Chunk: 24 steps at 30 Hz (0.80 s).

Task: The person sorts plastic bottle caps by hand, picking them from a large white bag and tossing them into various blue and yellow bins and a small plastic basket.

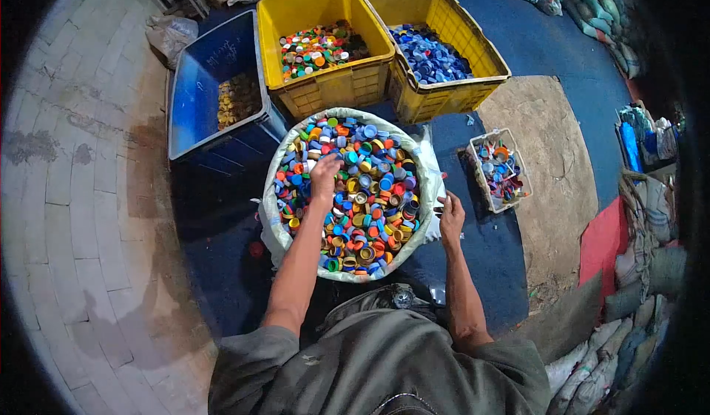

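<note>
A round, white-rimmed sack point(268, 206) is filled with bottle caps point(362, 200) of many colours and stands right in front of my body. Over the left part of the caps reaches my left hand point(324, 178), its fingers bent together with the tips down among them; what they hold, if anything, I cannot make out. My right hand point(451, 221) is just outside the sack's right rim, with fingers apart and nothing seen in them. Beyond its fingertips shows a small red piece point(444, 176), close to the white plastic point(430, 152) beside the sack.
Behind the sack stand a blue bin point(200, 112) with yellowish caps, a yellow bin point(325, 86) with mixed caps and another yellow bin point(451, 97) with blue caps. A white basket point(510, 204) of caps lies right, beside a brown sheet point(551, 141). Filled sacks point(592, 370) line the right.
</note>
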Available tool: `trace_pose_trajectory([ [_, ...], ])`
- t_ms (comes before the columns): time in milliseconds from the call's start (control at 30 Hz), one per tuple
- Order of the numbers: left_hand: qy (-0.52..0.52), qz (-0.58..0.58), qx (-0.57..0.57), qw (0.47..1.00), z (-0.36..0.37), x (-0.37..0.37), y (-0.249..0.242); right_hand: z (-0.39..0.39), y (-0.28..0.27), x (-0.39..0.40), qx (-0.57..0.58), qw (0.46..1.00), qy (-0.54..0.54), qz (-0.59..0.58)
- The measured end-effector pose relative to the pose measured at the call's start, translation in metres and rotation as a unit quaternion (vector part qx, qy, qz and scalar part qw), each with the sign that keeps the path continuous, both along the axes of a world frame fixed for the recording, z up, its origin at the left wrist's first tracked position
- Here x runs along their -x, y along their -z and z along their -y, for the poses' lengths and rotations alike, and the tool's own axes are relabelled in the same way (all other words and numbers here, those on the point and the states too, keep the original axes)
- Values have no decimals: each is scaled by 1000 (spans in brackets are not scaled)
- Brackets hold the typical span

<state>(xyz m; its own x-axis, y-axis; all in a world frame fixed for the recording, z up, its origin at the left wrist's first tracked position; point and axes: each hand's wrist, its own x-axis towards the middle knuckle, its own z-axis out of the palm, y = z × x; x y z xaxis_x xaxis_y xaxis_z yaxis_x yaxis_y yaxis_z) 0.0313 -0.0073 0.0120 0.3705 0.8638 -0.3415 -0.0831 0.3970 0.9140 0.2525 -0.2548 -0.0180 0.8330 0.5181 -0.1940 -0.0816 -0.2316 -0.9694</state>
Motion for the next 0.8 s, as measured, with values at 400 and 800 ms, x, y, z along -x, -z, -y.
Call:
trace_pose_trajectory([
  [400,163,-275,-388,864,-22,-23,-10,-25,-43,13,65,973,-85,205],
  [800,213,-370,-444,788,-38,-73,-17,-58,-52,20,64,958,-105,259],
])
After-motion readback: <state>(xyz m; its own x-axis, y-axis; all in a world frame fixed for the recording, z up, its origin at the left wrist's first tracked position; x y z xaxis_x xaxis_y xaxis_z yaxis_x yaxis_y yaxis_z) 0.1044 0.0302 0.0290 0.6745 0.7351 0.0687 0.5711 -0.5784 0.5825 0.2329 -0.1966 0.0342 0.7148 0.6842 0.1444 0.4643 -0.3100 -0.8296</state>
